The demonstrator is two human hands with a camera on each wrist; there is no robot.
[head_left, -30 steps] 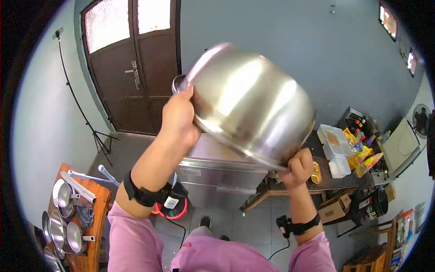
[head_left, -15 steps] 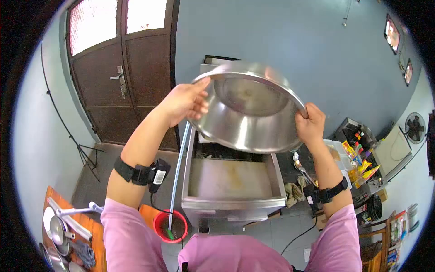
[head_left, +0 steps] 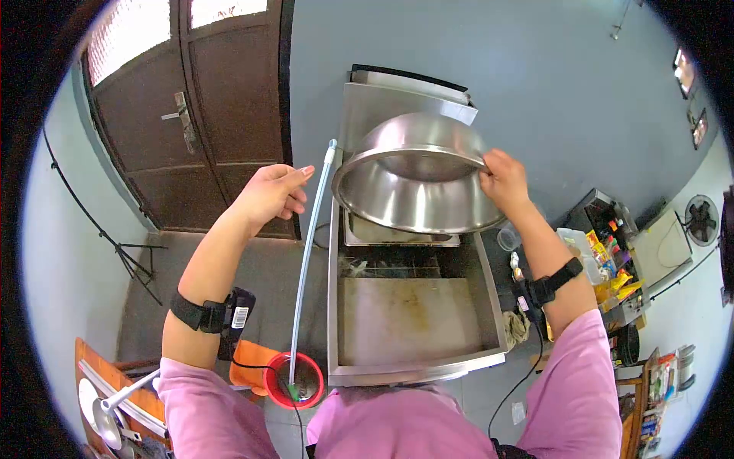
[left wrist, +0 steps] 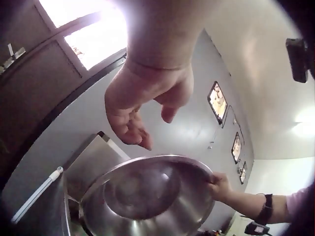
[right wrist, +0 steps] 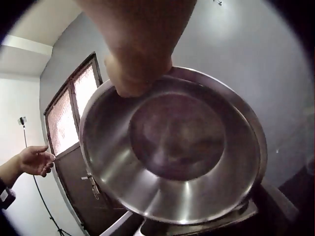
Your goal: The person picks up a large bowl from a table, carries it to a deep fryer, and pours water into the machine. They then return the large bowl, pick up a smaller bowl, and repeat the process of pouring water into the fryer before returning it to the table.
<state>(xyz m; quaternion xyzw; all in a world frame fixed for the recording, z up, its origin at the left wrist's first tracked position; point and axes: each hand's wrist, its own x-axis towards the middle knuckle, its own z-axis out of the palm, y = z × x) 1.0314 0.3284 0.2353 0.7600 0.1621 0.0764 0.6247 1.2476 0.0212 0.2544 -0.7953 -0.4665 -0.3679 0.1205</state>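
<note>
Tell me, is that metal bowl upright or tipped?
Tipped: the right grip holds the metal bowl by its rim, mouth toward the head camera.

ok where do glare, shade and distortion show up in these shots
Head view: bent lines, black corners, door panes washed out; left wrist view: the door panes bloom, bright streaks on the bowl; right wrist view: right hand in shade, bowl streaked too.

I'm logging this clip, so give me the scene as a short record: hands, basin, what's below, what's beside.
Left hand: away from the basin, holding nothing
Right hand: grips the basin's rim
Metal basin: tilted, inside facing the person
Below: steel unit with recessed top
Beside: red bucket, a pole standing in it
</note>
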